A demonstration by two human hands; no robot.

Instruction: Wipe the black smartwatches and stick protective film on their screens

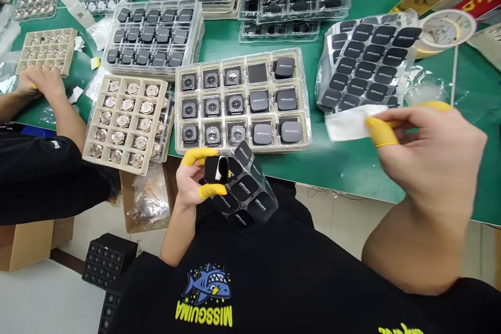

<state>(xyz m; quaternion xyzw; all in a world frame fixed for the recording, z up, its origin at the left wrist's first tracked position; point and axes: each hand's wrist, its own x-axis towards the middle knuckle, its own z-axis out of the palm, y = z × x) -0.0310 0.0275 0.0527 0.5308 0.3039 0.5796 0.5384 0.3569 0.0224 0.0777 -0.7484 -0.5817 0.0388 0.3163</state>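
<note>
My left hand [188, 180], with yellow finger cots, is closed on a black square watch case [212, 169] whose glossy face shows a bright reflection. A sheet of black labels [245, 188] hangs beside it, apparently in the same hand. Off to the right, my right hand [430, 141] pinches a white wipe [350, 123] between thumb and finger, above the table edge. Behind my left hand lies a compartment tray [307, 120]. Its left columns hold watch cases back side up, its right side mostly label-covered ones. One top-row compartment shows only a dark bottom.
More label sheets [364, 62] lie at right near a tape roll [446, 28]. Trays of black watch cases [156, 36] are stacked behind. A tray of rose-gold round pieces [125, 120] stands at left. A co-worker's hands [43, 81] rest by another tray. A cardboard box [131, 214] sits below.
</note>
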